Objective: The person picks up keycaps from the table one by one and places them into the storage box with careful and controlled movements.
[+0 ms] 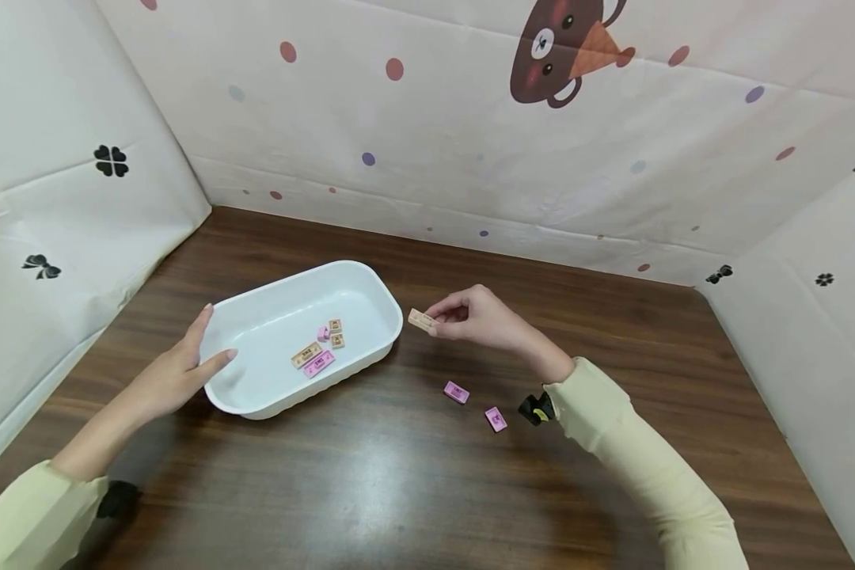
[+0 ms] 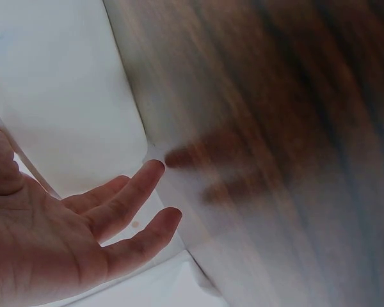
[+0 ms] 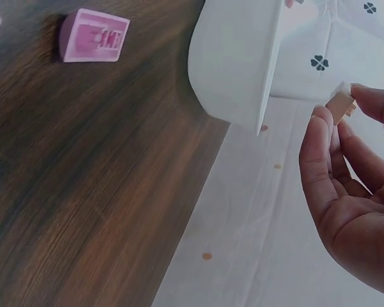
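Observation:
My right hand (image 1: 473, 317) pinches a long beige keycap (image 1: 422, 320) between thumb and fingers, just off the right end of a white plastic tray (image 1: 256, 406). In the right wrist view, the same keycap (image 3: 340, 102) appears edge-on at the fingertips. Inside the tray lie a beige keycap (image 1: 305, 354), a long pink keycap (image 1: 319, 364) and several small ones. My left hand (image 1: 174, 372) rests at the tray's left end, thumb over the rim and index finger along the outside. Its other fingers (image 2: 125, 201) extend loosely below the rim in the left wrist view.
Two pink keycaps, one long (image 1: 457, 392) and one short (image 1: 495, 419), lie on the dark wooden table (image 1: 370, 483) in front of the right forearm. Printed white sheeting (image 1: 435, 119) stands behind the table and along both sides.

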A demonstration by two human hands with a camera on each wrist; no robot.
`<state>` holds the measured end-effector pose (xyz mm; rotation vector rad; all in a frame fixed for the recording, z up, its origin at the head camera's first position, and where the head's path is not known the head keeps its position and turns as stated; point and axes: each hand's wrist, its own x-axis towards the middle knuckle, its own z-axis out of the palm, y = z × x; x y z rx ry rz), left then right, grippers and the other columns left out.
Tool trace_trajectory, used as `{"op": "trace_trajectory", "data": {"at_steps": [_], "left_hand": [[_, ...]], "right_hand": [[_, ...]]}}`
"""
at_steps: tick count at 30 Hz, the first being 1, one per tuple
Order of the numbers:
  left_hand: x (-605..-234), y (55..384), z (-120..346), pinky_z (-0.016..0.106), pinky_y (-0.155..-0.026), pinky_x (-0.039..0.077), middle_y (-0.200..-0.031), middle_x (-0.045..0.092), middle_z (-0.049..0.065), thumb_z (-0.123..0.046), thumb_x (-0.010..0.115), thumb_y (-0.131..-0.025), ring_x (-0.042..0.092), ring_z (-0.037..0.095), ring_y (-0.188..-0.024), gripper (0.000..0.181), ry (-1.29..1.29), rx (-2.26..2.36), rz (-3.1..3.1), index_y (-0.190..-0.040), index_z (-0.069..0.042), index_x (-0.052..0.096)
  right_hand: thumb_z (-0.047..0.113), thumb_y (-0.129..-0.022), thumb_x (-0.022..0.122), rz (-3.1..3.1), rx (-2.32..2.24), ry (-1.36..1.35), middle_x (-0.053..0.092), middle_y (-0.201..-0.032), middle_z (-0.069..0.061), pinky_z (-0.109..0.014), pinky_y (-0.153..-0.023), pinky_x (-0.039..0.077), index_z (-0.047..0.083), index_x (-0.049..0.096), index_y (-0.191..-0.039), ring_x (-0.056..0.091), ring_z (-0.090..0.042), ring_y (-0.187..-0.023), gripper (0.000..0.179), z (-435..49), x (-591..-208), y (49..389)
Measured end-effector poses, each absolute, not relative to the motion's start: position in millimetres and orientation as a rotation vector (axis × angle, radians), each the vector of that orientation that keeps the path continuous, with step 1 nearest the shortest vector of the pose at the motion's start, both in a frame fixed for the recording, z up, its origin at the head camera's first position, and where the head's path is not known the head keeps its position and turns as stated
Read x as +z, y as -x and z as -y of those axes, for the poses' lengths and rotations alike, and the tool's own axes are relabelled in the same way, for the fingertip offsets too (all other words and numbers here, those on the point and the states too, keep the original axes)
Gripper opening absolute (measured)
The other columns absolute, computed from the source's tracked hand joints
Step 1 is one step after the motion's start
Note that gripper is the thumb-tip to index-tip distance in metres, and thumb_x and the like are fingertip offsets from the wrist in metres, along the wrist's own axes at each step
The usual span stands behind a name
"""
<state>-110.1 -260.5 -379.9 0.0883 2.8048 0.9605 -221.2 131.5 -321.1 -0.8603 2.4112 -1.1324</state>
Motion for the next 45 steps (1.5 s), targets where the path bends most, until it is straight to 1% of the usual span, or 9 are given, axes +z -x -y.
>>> {"op": "trace_trajectory", "data": {"at_steps": [10,20,28,41,45], "left_hand": [[-380,112,261,0.066,-0.091,0.026,-0.139,0.008,0.041,-0.041,0.042,-0.095,0.025,0.059,-0.119,0.085,-0.080,0.939,-2.803,-0.142,0.001,-0.015],[-380,110,261,0.066,-0.091,0.026,-0.139,0.009,0.041,-0.040,0.042,-0.095,0.026,0.059,-0.119,0.084,-0.085,0.947,-2.800,-0.142,0.001,-0.015],[-379,109,260,0.066,-0.091,0.025,-0.140,0.007,0.041,-0.040,0.042,-0.095,0.025,0.059,-0.119,0.085,-0.084,0.959,-2.796,-0.142,0.001,-0.015],[-379,109,260,0.066,-0.090,0.026,-0.138,0.011,0.042,-0.041,0.042,-0.095,0.027,0.059,-0.118,0.084,-0.082,0.950,-2.808,-0.142,0.001,-0.014],[-379,109,260,0.066,-0.089,0.028,-0.138,0.013,0.042,-0.041,0.042,-0.095,0.028,0.059,-0.118,0.084,-0.084,0.945,-2.816,-0.142,0.001,-0.014]], "right_hand": [[0.010,-0.079,0.069,-2.396,-1.137,0.905,0.066,-0.077,-0.003,-0.021,-0.062,0.048,0.001,0.070,-0.096,0.057,-0.010,-0.069,0.019,-110,-320,226],[0.008,-0.080,0.068,-2.390,-1.136,0.952,0.067,-0.082,-0.007,-0.020,-0.063,0.049,-0.002,0.069,-0.098,0.056,-0.009,-0.070,0.020,-87,-322,231],[0.008,-0.080,0.067,-2.397,-1.116,0.953,0.067,-0.081,-0.006,-0.019,-0.062,0.048,-0.001,0.069,-0.098,0.056,-0.008,-0.070,0.020,-72,-325,235],[0.010,-0.081,0.067,-2.382,-1.064,0.970,0.065,-0.077,-0.005,-0.017,-0.058,0.043,0.000,0.069,-0.100,0.051,-0.008,-0.067,0.021,-50,-327,240],[0.009,-0.081,0.067,-2.386,-1.020,0.994,0.065,-0.078,-0.004,-0.016,-0.060,0.043,0.000,0.069,-0.100,0.052,-0.007,-0.068,0.021,-43,-328,241]]}}
